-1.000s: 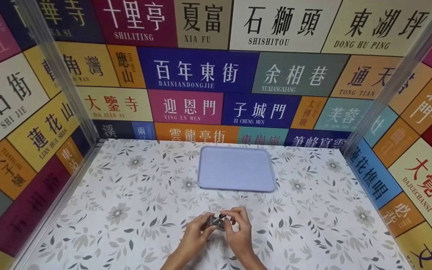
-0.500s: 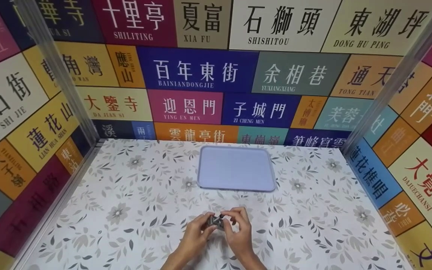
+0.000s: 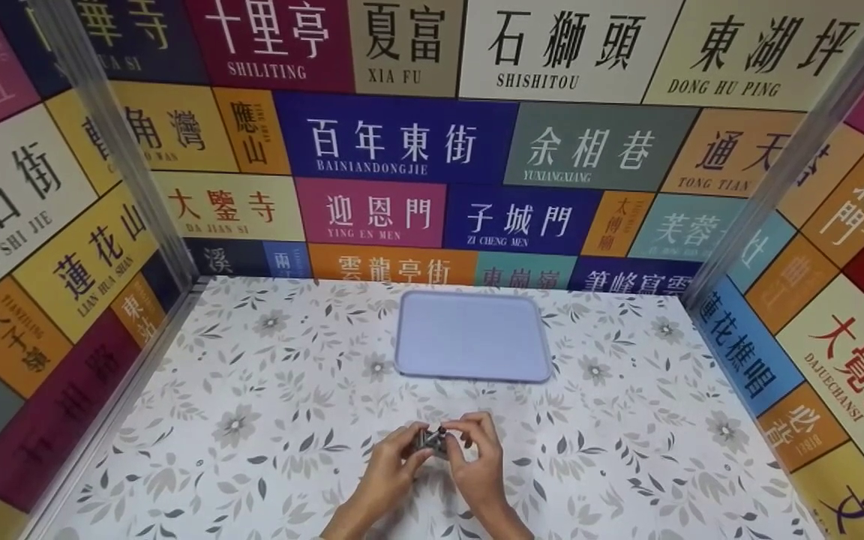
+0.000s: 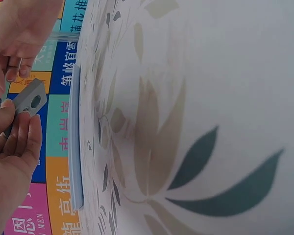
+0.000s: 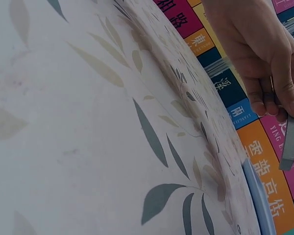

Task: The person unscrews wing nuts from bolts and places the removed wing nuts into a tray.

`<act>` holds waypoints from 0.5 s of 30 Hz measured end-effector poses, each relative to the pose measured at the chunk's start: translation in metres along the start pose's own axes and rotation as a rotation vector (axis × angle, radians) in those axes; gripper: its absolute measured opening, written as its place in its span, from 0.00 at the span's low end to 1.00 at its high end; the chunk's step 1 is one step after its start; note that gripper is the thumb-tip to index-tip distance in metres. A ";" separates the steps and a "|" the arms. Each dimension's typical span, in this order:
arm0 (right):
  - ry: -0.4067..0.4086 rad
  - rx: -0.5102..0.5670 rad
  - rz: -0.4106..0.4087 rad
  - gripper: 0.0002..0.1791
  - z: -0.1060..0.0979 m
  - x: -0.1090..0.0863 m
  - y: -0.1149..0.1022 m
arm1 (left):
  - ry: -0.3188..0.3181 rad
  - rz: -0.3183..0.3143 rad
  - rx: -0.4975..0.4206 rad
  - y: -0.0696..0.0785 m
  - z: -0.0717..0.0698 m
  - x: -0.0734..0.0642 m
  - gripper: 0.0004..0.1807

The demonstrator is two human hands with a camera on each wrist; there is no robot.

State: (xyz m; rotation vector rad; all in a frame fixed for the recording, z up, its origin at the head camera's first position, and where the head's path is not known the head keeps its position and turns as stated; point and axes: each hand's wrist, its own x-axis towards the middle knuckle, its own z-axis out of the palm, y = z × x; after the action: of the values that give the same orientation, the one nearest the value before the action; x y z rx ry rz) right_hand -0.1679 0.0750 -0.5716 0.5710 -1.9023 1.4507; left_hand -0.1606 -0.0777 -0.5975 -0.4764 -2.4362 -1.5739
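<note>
Near the front of the table, both hands hold a small grey metal piece (image 3: 434, 439) between them. My left hand (image 3: 389, 465) grips its left side with thumb and fingers. On the other side, my right hand (image 3: 479, 461) pinches at a small dark part on the piece with bent index finger and thumb. The left wrist view shows a flat grey block (image 4: 31, 97) with a round hole in its face, held in the left fingertips. From the right wrist view it appears as a narrow grey bar (image 5: 290, 143) below the left fingers. Fingers cover much of the piece.
A pale blue-purple tray (image 3: 473, 337) lies beyond the hands toward the back of the table. White floral cloth (image 3: 237, 427) covers the table. Panels with colourful printed signs (image 3: 394, 139) enclose the back and both sides, with metal posts (image 3: 132, 150) at the corners.
Both hands stay in the same place. The right index finger and thumb have shifted slightly at the dark part of the metal piece.
</note>
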 end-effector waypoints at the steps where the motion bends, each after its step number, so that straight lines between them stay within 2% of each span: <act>1: 0.001 -0.002 -0.003 0.21 0.000 0.000 0.000 | 0.000 0.001 0.005 0.000 0.000 0.000 0.18; 9: 0.005 0.015 -0.010 0.15 0.001 0.001 0.002 | -0.014 -0.004 0.018 -0.001 0.000 0.000 0.19; 15: 0.026 0.024 -0.004 0.16 0.002 0.002 0.002 | -0.014 -0.017 0.011 -0.001 0.000 0.000 0.19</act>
State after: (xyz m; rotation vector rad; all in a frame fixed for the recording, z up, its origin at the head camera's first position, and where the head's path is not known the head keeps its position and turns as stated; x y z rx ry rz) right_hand -0.1709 0.0737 -0.5721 0.5644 -1.8647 1.4734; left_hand -0.1605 -0.0780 -0.5981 -0.4671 -2.4642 -1.5689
